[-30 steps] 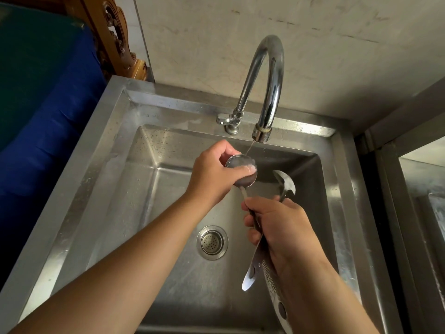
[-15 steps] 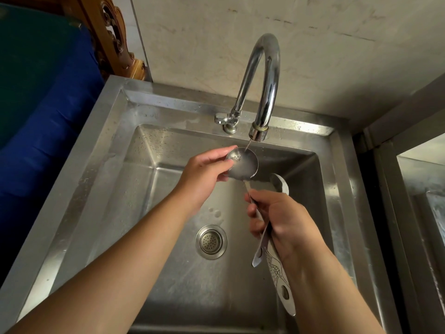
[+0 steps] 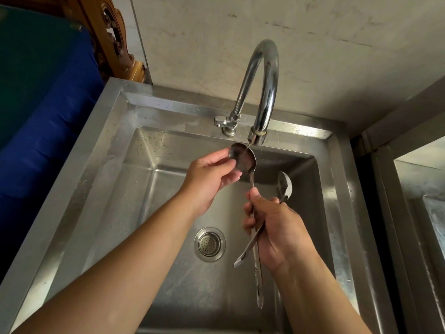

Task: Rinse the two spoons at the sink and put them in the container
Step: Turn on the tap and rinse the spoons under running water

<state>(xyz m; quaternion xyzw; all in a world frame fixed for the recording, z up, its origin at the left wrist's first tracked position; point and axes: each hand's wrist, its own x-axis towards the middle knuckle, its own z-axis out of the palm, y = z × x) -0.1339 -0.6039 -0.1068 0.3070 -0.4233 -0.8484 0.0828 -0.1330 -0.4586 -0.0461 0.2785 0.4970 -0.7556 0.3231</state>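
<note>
I have both spoons fanned in my right hand [image 3: 277, 227], fingers wrapped round the two handles where they cross, so one grip serves for both while I work on one bowl at a time. The larger spoon [image 3: 243, 159] stands up with its bowl right under the faucet [image 3: 265, 80] spout, catching the thin stream that falls there; I judge it sits that high because the trickle is weak and would scatter lower down. My left hand [image 3: 209, 174] pinches that bowl, thumb on its face and fingers curled behind, to rub it clean under the water. The second spoon [image 3: 284, 185] points up and away to the right of the faucet spout, its bowl dry-side out of the stream, waiting its turn. Below the faucet, the sink [image 3: 115, 131] basin is deep and open, the drain strainer [image 3: 209, 244] near my right wrist with nothing lying round it, so I have room to drop or turn the handles. The basin's right wall is close to the second spoon. The container does not show in this view, so I judge that step is not yet near.
</note>
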